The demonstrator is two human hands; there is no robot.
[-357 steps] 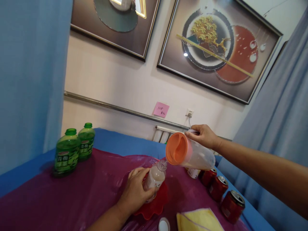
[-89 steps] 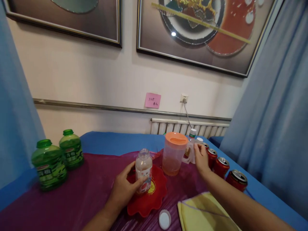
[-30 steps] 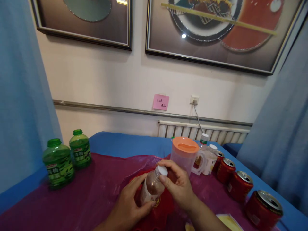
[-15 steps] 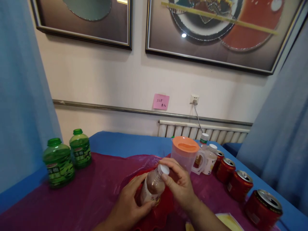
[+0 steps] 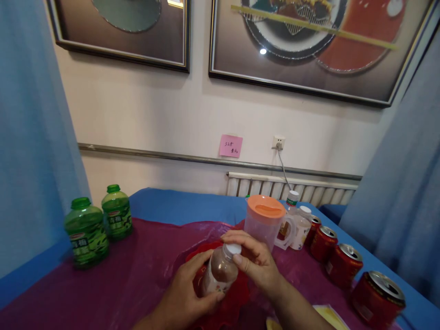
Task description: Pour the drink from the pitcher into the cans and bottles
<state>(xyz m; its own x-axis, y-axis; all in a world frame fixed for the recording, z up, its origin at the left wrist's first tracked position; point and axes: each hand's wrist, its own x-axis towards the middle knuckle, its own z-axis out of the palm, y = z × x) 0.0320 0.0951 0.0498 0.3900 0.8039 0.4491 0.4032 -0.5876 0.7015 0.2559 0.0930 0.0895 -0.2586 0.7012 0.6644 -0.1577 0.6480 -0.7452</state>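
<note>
A clear plastic bottle (image 5: 222,266) with a white cap and a pale printed label is held in front of me, slightly tilted. My left hand (image 5: 187,286) wraps round its body, thumb across the label. With thumb and fingers, my right hand (image 5: 256,259) grips the white cap (image 5: 232,250) at the top. Below and behind the bottle lies a red tray or dish (image 5: 237,300), partly hidden by my hands. Just beyond my right hand stands a clear pitcher (image 5: 256,227) with an orange lid (image 5: 265,207).
Two green bottles (image 5: 86,236) stand at the left on purple plastic sheeting (image 5: 144,261) over a blue table (image 5: 182,206). Several red cans (image 5: 343,263) line the right side, with another white-capped bottle (image 5: 301,229) behind. A yellow-and-white item (image 5: 330,316) lies near the front.
The bottle has come down slightly and stands a little more upright. My right fingers have shifted slightly round the cap; my left hand keeps its hold.
</note>
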